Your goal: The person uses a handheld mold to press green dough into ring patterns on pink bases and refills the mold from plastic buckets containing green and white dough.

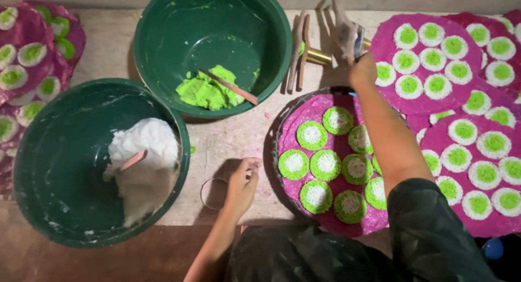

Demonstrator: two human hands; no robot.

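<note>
Decorating: I see pink disc [331,168] dotted green-white, mid-batch.
Left hand [242,184]: fingers pinching wire ring [209,193], desk's near edge.
Right hand [347,40]: fingers clenched on metal tool [359,43], far edge.
Next: needs steady placement.

food workshop: dough basins [163,54], patterned pink discs [429,49]

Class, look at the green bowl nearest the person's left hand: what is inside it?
The green bowl holds a mound of white paste with a reddish stick pushed into it. The stick's lower end and the bowl floor under the paste are hidden.

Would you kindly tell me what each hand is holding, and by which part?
The right hand grips a small metallic tool; where exactly cannot be told. The left hand touches a thin metal ring at its rim.
</note>
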